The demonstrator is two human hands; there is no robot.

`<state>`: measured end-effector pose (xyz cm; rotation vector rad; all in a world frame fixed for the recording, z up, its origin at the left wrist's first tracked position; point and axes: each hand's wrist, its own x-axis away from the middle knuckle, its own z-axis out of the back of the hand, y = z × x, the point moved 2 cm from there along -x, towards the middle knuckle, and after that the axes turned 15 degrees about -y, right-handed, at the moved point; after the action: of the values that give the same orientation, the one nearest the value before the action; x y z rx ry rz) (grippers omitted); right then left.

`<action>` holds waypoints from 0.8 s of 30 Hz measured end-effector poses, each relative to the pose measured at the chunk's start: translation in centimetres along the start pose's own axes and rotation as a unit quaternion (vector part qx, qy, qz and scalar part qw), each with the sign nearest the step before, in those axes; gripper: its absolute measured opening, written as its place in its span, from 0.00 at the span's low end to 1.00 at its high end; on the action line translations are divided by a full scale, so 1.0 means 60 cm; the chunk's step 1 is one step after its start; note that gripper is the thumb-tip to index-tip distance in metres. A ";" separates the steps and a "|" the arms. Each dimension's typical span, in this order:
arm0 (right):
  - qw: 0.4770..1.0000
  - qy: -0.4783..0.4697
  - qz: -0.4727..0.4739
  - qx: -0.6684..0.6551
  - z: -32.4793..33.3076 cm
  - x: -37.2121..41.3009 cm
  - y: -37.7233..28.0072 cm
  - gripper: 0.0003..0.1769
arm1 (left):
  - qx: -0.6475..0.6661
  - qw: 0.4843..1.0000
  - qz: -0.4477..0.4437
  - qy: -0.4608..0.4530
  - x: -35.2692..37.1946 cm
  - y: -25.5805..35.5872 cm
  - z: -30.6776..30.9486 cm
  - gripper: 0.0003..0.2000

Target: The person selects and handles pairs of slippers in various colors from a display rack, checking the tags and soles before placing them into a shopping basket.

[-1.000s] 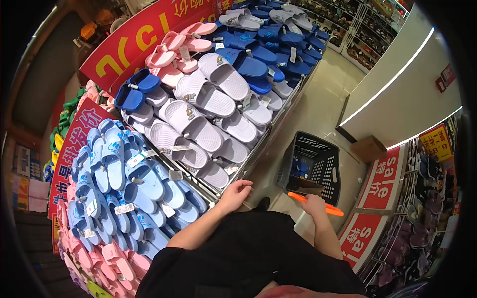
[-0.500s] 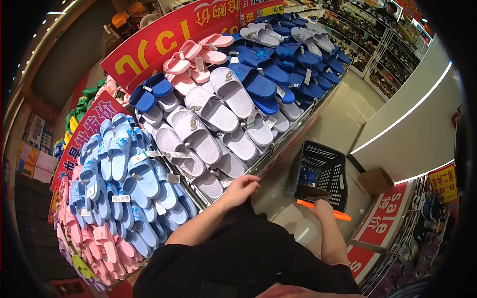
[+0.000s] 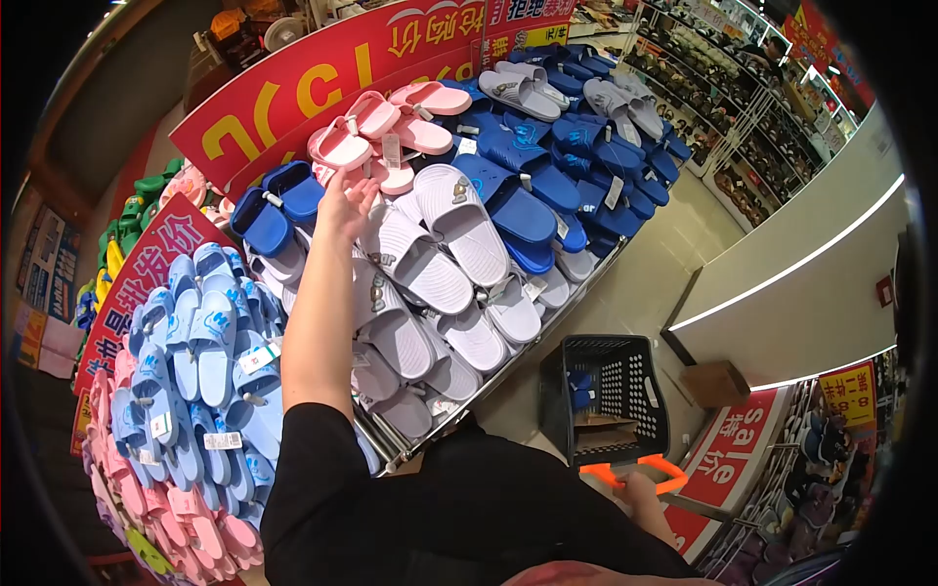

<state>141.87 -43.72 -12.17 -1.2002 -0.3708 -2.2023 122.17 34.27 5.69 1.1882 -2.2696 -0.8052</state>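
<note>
My left hand (image 3: 342,203) is stretched out over the slipper display with its fingers apart and nothing in it. It lies at the edge of the pink slippers (image 3: 376,127), just above the lilac slippers (image 3: 430,254) and beside a dark blue pair (image 3: 278,200). My right hand (image 3: 640,493) is low at my side, closed around the orange handle (image 3: 625,474) of a black plastic shopping basket (image 3: 640,391). The basket hangs near the floor and holds something blue and a flat brown item.
Light blue slippers (image 3: 195,332) and more pink ones fill the near left bin. Dark blue slippers (image 3: 547,146) cover the far end. Red price signs (image 3: 293,88) stand behind the display. A tiled aisle (image 3: 635,283), a white counter (image 3: 811,264) and shoe racks lie to the right.
My left hand has left the bin's front edge and risen far up across the lilac slippers to the pink ones. The basket has swung closer to me, still held by my right hand.
</note>
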 end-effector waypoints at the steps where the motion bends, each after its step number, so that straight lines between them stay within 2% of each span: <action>1: 1.000 0.002 -0.004 0.001 0.001 0.008 0.001 0.20 | 0.021 0.999 0.014 0.036 -0.023 0.004 -0.003 0.32; 3: 0.991 -0.071 -0.110 -0.028 -0.002 0.018 -0.003 0.23 | 0.032 0.999 0.006 0.039 -0.080 0.000 0.013 0.33; 5: 0.991 -0.069 -0.112 -0.018 -0.002 0.027 -0.004 0.22 | 0.075 0.997 0.007 0.019 -0.112 -0.017 0.037 0.31; 8: 0.991 -0.074 -0.109 0.004 -0.006 0.024 0.003 0.21 | 0.034 0.998 -0.041 0.045 -0.064 -0.041 0.005 0.26; 12: 0.990 -0.107 -0.094 0.019 -0.008 0.001 0.015 0.21 | 0.116 0.991 -0.040 0.053 -0.005 -0.040 0.044 0.27; 14: 0.988 -0.120 -0.094 0.024 0.008 -0.022 0.020 0.21 | 0.217 0.975 -0.040 0.019 0.028 -0.025 0.080 0.38; 15: 0.988 -0.121 -0.096 0.026 0.022 -0.031 0.016 0.21 | 0.274 0.955 -0.072 0.090 0.052 -0.015 0.081 0.45; 17: 0.987 -0.120 -0.103 0.029 0.054 -0.053 0.005 0.21 | 0.316 0.935 -0.112 0.114 0.063 0.007 0.131 0.53; 18: 0.987 -0.118 -0.109 0.024 0.075 -0.069 -0.007 0.21 | 0.275 0.940 -0.135 0.147 0.079 0.021 0.127 0.56; 19: 0.986 -0.114 -0.124 0.019 0.097 -0.085 -0.017 0.21 | 0.259 0.941 -0.143 0.166 0.083 0.036 0.121 0.52; 21: 0.985 -0.096 -0.140 0.007 0.146 -0.108 -0.048 0.21 | 0.240 0.946 -0.171 0.132 0.090 0.065 0.117 0.43; 22: 0.994 -0.079 -0.068 0.016 0.167 -0.118 -0.058 0.21 | 0.237 0.946 -0.176 0.131 0.085 0.075 0.124 0.43; 24: 0.998 -0.034 0.048 -0.018 0.239 -0.098 -0.109 0.22 | 0.296 0.933 -0.185 0.091 0.049 0.082 0.152 0.32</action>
<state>149.80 -29.24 -8.90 -1.2886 -0.2962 -2.0992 112.06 36.65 2.73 1.9090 -2.2242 -0.0933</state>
